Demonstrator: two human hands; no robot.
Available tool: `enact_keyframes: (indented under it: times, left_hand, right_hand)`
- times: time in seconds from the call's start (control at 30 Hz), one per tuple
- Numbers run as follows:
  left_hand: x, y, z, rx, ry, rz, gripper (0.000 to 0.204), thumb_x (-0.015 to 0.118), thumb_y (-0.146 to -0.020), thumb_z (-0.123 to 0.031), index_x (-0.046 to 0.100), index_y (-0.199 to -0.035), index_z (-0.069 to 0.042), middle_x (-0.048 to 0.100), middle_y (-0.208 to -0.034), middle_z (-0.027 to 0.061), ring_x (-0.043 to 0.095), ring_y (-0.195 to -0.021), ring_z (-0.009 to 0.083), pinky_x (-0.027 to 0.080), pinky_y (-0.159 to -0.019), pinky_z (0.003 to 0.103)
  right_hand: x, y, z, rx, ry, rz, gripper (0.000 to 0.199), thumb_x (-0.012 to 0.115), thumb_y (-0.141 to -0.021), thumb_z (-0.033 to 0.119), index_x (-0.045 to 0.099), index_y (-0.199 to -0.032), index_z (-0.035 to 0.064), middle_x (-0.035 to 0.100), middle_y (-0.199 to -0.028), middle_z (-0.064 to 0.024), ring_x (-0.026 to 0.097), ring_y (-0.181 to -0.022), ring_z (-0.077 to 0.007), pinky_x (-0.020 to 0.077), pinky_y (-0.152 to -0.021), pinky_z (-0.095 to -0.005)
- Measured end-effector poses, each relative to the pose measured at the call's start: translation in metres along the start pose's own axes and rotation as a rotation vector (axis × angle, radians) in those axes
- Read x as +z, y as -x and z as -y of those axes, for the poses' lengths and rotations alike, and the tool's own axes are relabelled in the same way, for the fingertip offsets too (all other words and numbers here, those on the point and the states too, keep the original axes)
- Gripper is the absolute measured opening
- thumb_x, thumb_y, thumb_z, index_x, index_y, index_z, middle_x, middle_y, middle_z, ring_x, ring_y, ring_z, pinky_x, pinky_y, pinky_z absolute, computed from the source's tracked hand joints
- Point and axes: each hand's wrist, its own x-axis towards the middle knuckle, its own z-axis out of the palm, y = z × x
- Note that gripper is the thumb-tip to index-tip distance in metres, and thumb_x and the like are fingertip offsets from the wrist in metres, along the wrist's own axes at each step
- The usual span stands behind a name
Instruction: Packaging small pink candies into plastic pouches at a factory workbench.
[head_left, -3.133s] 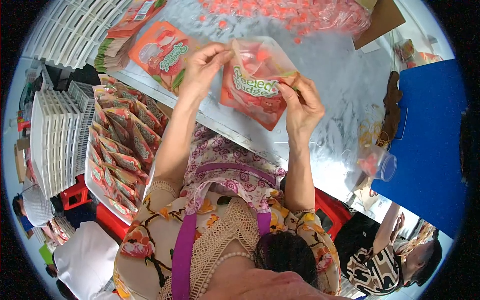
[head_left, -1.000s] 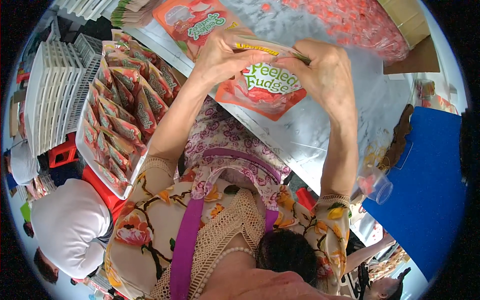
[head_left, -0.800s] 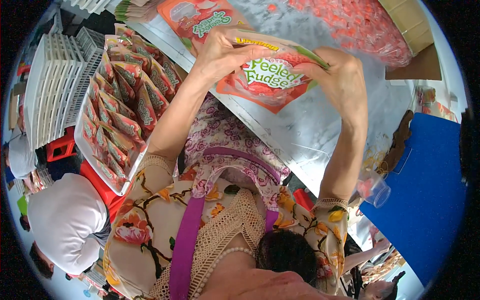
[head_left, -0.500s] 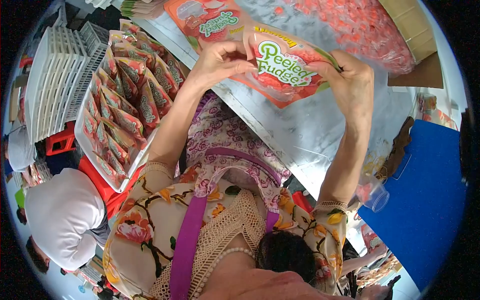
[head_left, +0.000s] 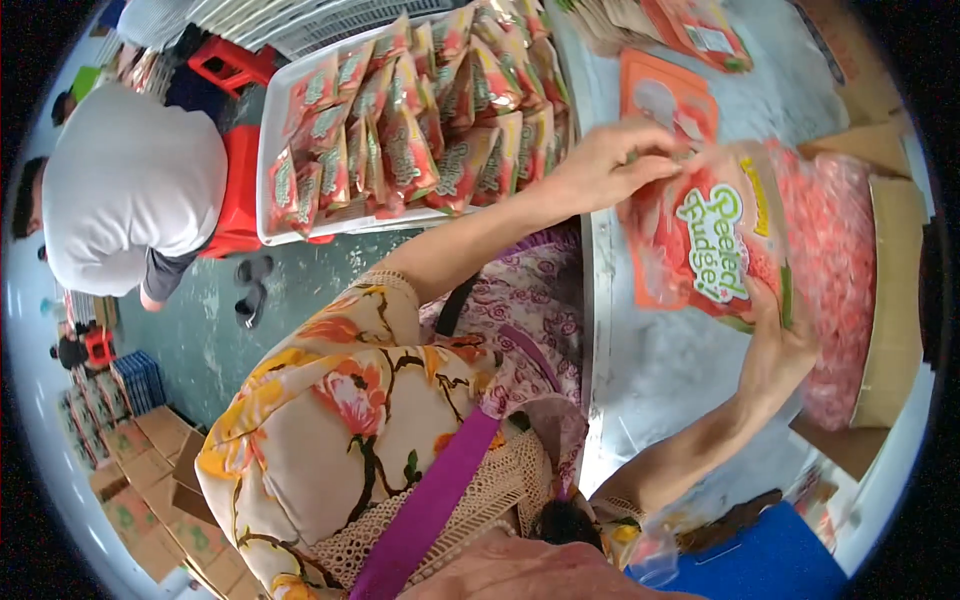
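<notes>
A red and pink candy pouch [head_left: 708,240] with a pale printed label is held up over the table, turned so its print runs downward. My left hand [head_left: 625,170] pinches its far left corner, thumb and fingers together. On the near right edge my right hand [head_left: 778,345] grips it, thumb across the printed front. Whether its top is sealed I cannot tell. Beneath it and partly covered, a flat orange-red pouch [head_left: 655,85] lies on the table. Just right of the held pouch is a big clear bag of small red wrapped sweets [head_left: 835,270].
A white crate [head_left: 270,190] full of similar pouches stands left of the table [head_left: 650,375]. Flat pouches [head_left: 690,30] are stacked at the far edge. An open carton [head_left: 888,300] surrounds the sweets bag. A person in white [head_left: 135,195] sits at left; a blue board [head_left: 760,555] lies near right.
My view has swung left, bringing the crate and floor further into it. The pouch, still in both hands, has turned clockwise in the picture and shifted toward the bag of sweets.
</notes>
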Motion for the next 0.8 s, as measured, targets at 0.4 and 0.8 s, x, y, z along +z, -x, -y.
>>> enact_keyframes:
  times: [0.4, 0.8]
  left_hand:
    - [-0.15, 0.012, -0.094, -0.315, -0.299, -0.351, 0.062, 0.065, -0.084, -0.034, 0.039, -0.122, 0.007, 0.064, -0.081, 0.0155, 0.061, -0.072, 0.021, 0.048, -0.068, 0.033]
    - [-0.379, 0.016, -0.109, -0.126, -1.159, -0.536, 0.012, 0.056, -0.089, -0.006, 0.062, -0.097, 0.0, 0.057, -0.075, 0.0104, 0.054, -0.07, 0.0156, 0.045, -0.063, 0.03]
  right_hand:
    - [0.216, -0.01, 0.123, -0.962, 0.074, -0.046, 0.013, 0.07, -0.073, 0.003, 0.057, -0.074, 0.0039, 0.054, -0.072, -0.0075, 0.058, -0.064, -0.0268, 0.0468, -0.053, -0.0364]
    - [0.211, 0.004, 0.085, -0.65, -0.287, 0.44, 0.042, 0.071, -0.078, 0.0, 0.063, -0.119, 0.0046, 0.065, -0.111, -0.0121, 0.066, -0.085, -0.0163, 0.0564, -0.07, -0.0303]
